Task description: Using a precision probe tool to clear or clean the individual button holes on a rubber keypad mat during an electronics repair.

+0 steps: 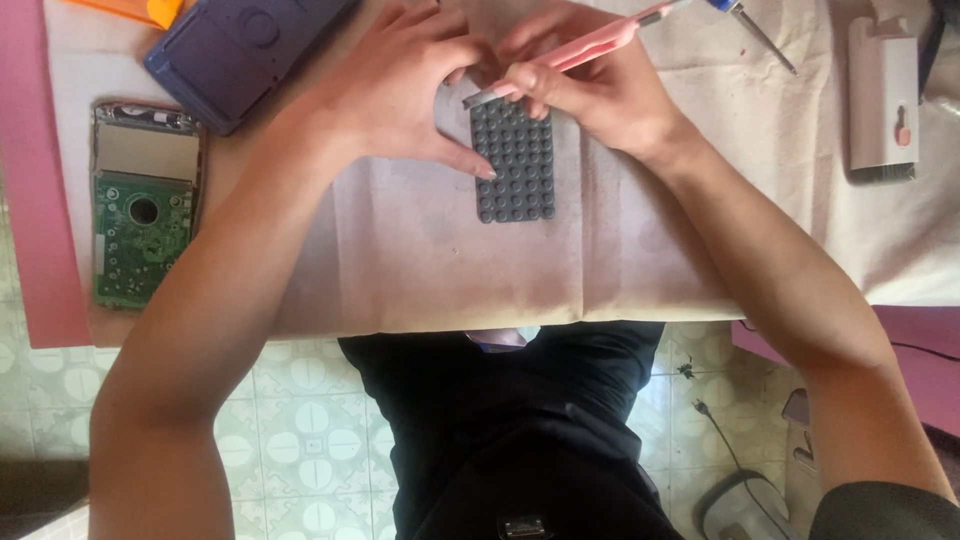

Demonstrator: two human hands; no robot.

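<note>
Press your left hand (pixel 400 90) flat, fingers released, on the grey rubber keypad (pixel 513 160) mid-desk while your right hand (pixel 590 90), grasping the pink tool (pixel 580 50), works its far edge gently.

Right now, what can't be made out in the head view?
- Top end of the grey rubber keypad: hidden under the left hand and right hand.
- Tip of the pink tool: fingers cover where it meets the keypad; its far end is cut by the top edge.
- Dark blue case and screwdriver: cut by the top edge.
- Green circuit board: parts too small to read.
</note>
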